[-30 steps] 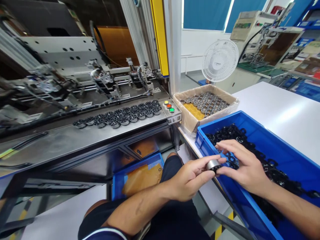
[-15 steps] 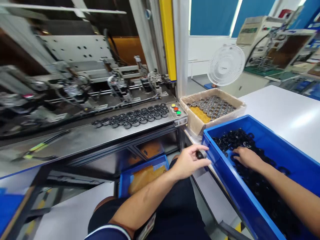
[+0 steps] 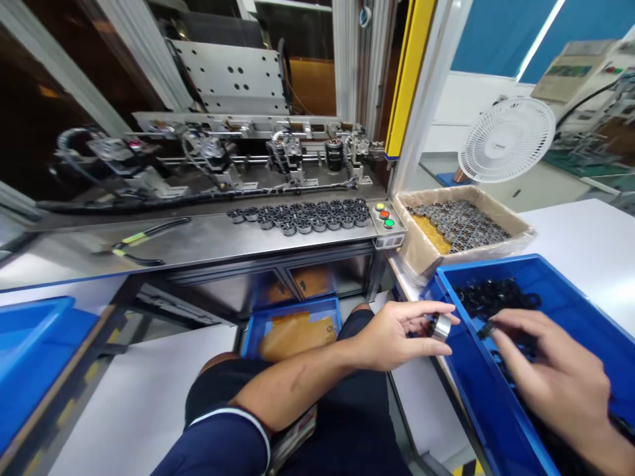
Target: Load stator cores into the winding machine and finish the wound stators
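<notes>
My left hand (image 3: 394, 336) is closed around a short silver metal ring (image 3: 441, 327) with a dark inside, held between thumb and fingers beside the blue bin's wall. Over the blue bin (image 3: 476, 390), my right hand (image 3: 555, 370) pinches a small black plastic part (image 3: 487, 329) between thumb and forefinger. Loose black parts (image 3: 496, 297) lie heaped in the bin beneath and behind that hand. The two held pieces are apart from each other.
Rows of round black-and-metal parts (image 3: 312, 217) stand on the steel ledge, left of a button box (image 3: 387, 221). Pliers (image 3: 143, 239) lie further left. A lined carton (image 3: 520, 235) holds more round parts. Behind are a machine fixture (image 3: 290, 158) and a white fan (image 3: 506, 140).
My right hand has come up out of the heap with a small black part and moved nearer the left hand. The left hand still holds the ring. The view has turned left.
</notes>
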The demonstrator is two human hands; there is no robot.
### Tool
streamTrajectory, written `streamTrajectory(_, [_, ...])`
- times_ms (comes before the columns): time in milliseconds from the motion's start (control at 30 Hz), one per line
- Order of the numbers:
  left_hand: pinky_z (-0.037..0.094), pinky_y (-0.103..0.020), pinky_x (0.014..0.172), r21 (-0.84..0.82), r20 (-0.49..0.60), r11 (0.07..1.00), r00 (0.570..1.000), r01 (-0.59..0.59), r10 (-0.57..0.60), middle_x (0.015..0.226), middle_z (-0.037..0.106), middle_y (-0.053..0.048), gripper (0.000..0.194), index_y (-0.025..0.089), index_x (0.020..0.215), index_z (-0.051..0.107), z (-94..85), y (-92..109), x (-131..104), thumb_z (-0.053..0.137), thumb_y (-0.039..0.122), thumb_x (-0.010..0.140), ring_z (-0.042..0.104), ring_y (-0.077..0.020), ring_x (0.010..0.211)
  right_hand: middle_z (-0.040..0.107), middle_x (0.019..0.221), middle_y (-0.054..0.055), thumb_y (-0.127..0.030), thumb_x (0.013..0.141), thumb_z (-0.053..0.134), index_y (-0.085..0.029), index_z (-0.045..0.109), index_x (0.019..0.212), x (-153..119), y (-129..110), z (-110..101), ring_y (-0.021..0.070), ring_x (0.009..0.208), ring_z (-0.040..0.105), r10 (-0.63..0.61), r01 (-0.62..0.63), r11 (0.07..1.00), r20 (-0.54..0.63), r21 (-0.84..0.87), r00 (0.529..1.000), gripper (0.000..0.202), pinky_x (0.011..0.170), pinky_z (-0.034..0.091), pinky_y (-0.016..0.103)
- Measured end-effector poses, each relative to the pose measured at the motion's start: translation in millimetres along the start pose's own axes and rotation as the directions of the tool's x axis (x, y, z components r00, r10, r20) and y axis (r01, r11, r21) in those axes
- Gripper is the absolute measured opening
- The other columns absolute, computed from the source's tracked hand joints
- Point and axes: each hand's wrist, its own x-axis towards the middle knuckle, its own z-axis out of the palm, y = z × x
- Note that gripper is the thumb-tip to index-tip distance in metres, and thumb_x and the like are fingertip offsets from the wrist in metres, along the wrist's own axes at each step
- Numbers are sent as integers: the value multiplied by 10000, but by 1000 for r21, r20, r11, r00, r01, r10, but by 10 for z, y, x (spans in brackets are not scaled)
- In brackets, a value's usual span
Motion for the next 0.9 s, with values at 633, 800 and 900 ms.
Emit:
streamTrajectory(633, [580, -343, 873, -141, -5, 972, 982, 187, -189, 921, 765, -88, 631, 108, 1119, 723, 264, -108, 1, 946, 262, 549, 742, -193, 843, 625, 1093, 159, 24, 825, 641, -79, 572, 1235, -85, -489, -55, 243, 1022, 618, -255, 221, 932, 87, 286, 963, 429, 841, 552, 395])
streamTrajectory(800, [569, -350, 875, -167, -5, 966, 979, 199, -202, 909, 762, -81, 627, 112, 1099, 731, 253, -91, 2, 953, 228, 524, 736, -191, 838, 623, 1064, 164, 9, 833, 657, -52, 590, 1198, -57, -466, -32, 246, 999, 616, -340, 329, 933, 61, 144, 938, 376, 825, 562, 388])
streamTrajectory(900, [562, -347, 876, -188, -1, 962, 979, 199, -202, 903, 761, -75, 617, 113, 1090, 731, 260, -92, -1, 953, 216, 523, 732, -183, 832, 623, 1073, 166, 22, 823, 659, -50, 593, 1200, -64, -460, -30, 248, 1000, 622, -352, 342, 930, 55, 137, 935, 390, 823, 572, 391])
